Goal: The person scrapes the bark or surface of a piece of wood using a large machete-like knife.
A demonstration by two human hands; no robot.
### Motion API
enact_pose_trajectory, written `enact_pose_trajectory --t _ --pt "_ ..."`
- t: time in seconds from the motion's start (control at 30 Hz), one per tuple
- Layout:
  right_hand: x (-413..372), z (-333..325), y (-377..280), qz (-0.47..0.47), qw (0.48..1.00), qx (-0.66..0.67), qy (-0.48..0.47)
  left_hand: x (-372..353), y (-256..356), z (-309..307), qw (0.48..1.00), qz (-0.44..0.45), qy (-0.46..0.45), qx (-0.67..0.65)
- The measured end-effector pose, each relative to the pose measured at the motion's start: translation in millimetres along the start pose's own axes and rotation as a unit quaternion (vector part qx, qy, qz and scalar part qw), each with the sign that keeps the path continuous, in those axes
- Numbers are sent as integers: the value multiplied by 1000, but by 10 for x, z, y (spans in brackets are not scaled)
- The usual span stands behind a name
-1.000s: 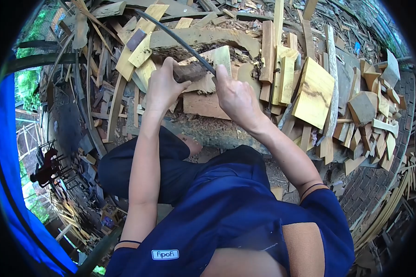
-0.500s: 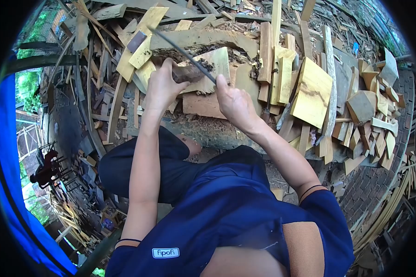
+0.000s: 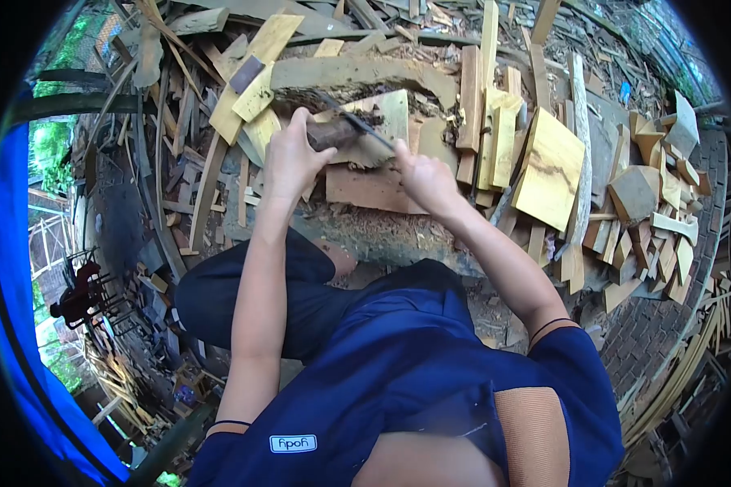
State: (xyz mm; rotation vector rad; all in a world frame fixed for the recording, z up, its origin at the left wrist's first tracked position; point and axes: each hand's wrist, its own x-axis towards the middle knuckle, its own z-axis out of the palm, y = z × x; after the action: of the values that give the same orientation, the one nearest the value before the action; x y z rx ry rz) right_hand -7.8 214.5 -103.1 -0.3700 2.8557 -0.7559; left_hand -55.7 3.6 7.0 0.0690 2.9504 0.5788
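Note:
My left hand (image 3: 295,158) is closed round a dark brown block of wood (image 3: 331,135), thumb at its near side and fingers at its far side. In my right hand (image 3: 427,176) is the end of a long, thin, dark blade (image 3: 369,128); its handle is hidden in my fist. The blade slants up and left across the right end of the block, and whether it touches cannot be told. Beneath them lie a pale slab of wood (image 3: 394,114) and a reddish-brown wooden block (image 3: 374,188), with dark crumbs of bark around.
Yellow boards (image 3: 548,166) and upright planks (image 3: 469,97) stand to the right, beside a heap of wood offcuts (image 3: 662,195). A curved, rough-edged timber (image 3: 357,71) lies behind the hands. At far left hangs a blue tarp (image 3: 12,308).
The blade has come down closer to the brown block and less of its length shows. Both hands appear slightly further right and lower in view. The left hand keeps its grip.

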Motion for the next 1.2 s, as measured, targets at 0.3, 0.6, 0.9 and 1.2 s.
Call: enact_pose_trajectory --t 0.3,0.6,0.9,1.2 --pt "-101 -450 -244 -27 995 91 21 50 6 -8 999 37 -22 4" --pt "-112 370 323 -14 999 35 21 -42 -224 93 997 0 52 -60" --pt "-305 345 232 3 992 80 95 -556 -609 310 733 -236 86 -632" --pt "-236 183 336 -19 996 30 81 -803 -426 349 543 -176 -26 -821"
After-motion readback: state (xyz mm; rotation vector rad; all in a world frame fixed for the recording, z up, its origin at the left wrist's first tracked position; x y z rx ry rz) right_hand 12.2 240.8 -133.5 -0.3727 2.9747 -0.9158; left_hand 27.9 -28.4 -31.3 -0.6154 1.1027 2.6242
